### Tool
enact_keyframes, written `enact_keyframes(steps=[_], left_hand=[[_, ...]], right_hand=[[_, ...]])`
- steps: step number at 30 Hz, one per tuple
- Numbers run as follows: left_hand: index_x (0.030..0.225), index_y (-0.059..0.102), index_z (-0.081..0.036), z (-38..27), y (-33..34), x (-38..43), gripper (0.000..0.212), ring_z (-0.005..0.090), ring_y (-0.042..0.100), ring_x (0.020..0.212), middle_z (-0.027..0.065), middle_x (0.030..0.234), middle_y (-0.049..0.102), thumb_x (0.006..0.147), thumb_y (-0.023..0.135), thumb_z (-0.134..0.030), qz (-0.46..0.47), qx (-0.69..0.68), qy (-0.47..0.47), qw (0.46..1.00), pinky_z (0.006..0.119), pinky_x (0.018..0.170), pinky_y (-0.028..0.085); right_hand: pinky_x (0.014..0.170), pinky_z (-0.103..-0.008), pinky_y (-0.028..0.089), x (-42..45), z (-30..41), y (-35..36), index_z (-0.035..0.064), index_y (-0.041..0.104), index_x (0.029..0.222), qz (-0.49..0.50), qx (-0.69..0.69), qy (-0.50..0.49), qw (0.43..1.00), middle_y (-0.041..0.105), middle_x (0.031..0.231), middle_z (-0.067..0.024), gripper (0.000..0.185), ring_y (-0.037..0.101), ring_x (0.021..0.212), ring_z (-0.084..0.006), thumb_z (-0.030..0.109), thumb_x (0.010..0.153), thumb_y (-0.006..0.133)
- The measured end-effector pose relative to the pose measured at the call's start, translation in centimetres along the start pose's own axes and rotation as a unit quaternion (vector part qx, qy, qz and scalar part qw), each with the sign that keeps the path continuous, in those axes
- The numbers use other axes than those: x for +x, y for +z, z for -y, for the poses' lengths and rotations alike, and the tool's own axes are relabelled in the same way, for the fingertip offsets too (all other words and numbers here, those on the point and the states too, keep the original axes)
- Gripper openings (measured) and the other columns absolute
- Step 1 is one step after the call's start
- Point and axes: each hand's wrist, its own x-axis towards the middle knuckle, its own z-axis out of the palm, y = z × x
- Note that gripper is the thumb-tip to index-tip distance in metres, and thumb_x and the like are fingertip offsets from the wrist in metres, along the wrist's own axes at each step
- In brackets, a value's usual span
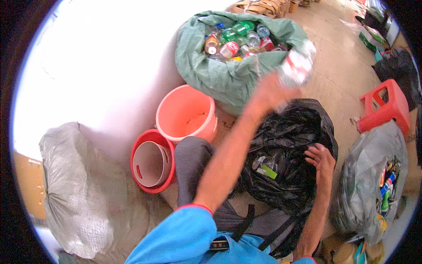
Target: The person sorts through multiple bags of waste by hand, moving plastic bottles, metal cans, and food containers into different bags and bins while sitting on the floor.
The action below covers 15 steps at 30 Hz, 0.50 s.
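My left hand (275,92) is blurred, stretched out over the near right edge of a green woven sack (197,69). It holds a white-and-red item (296,69), partly see-through, too blurred to name surely. Plastic drink bottles (244,39), several green and some clear, fill the sack's mouth. Below stands an open black plastic bag (280,132) with a clear and green piece of packaging (268,170) inside. My right hand (319,158) lies at the bag's right side, its fingers bent over the inner wall; whether they pinch the plastic is unclear.
A pink bucket (184,112) and a red tub (135,168) holding a pale bin (148,165) stand left of my knee. A stuffed whitish sack (79,191) sits farther left. Rightward are a red plastic stool (389,109) and a grey bag (359,184) of mixed items.
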Motion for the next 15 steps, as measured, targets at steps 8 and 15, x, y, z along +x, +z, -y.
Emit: enact_keyframes(steps=[8, 15], left_hand=[[0.131, 0.05, -0.011, 13.4, -15.1, 12.9, 0.075, 0.0383, 0.053, 0.112, 0.022, 0.128, 0.053, 0.069, 0.074, -0.046, -0.126, 0.47, 0.036, 0.873, 0.048, 0.091, 0.043], [0.134, 0.045, -0.011, 13.9, -11.9, 8.0, 0.067, 0.0395, 0.049, 0.119, 0.0222, 0.129, 0.05, 0.078, 0.069, -0.04, -0.201, 0.507, 0.232, 0.805, 0.05, 0.098, 0.039]], right_hand=[[0.076, -0.0374, 0.059, 2.2, -18.9, -2.3, -0.0033, 0.057, 0.118, 0.117, -0.224, 0.144, 0.957, 0.065, 0.104, -0.0185, 0.048, 0.068, 0.09, -0.025, 0.037, 0.091, 0.061], [0.055, -0.0385, 0.043, 4.1, -28.6, 2.2, -0.0024, 0.06, 0.08, 0.087, -0.512, 0.193, 0.833, 0.06, 0.074, -0.0133, 0.07, 0.054, 0.061, -0.0219, 0.064, 0.065, 0.074]])
